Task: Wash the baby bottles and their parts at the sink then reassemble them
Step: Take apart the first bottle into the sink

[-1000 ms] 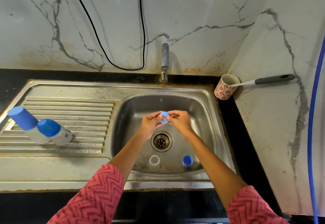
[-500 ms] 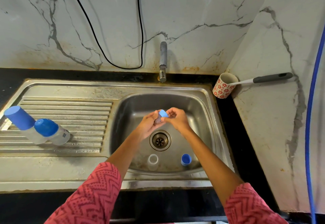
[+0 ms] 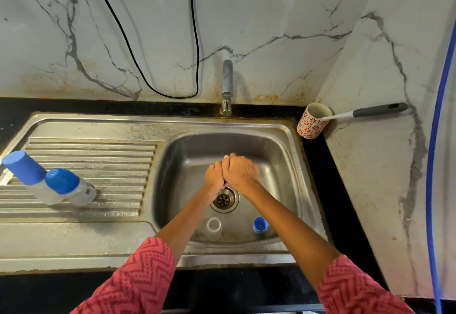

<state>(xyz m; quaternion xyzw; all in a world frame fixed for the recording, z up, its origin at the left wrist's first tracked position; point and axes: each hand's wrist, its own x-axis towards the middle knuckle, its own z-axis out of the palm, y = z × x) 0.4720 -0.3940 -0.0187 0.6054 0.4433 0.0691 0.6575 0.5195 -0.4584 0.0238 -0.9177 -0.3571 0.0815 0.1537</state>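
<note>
- Rubbing a small blue part point(image 3: 225, 180) between closed hands, a person works over the middle of the sink point(image 3: 283, 165), just above the drain point(image 3: 224, 199).
- The left hand point(image 3: 215, 174) and right hand point(image 3: 240, 170) are pressed knuckle to knuckle, fingers curled down; only a sliver of blue shows in the seam between them, so which hand grips it cannot be told.
- The tap point(image 3: 227, 86) stands at the sink's back edge; no running stream is clearly visible.
- A clear bottle point(image 3: 213, 228) and a blue cap point(image 3: 259, 225) sit near the sink's front wall, seemingly still waiting.
- Two capped bottles point(image 3: 49, 183) lie on the drainboard's left edge.
- A mug point(image 3: 312, 121) holding a brush point(image 3: 365, 112) stands off the sink's back right corner.
- Done well, this step likely means working every groove, keeping the slippery part well clear of the open drain, then rinsing under the tap.
</note>
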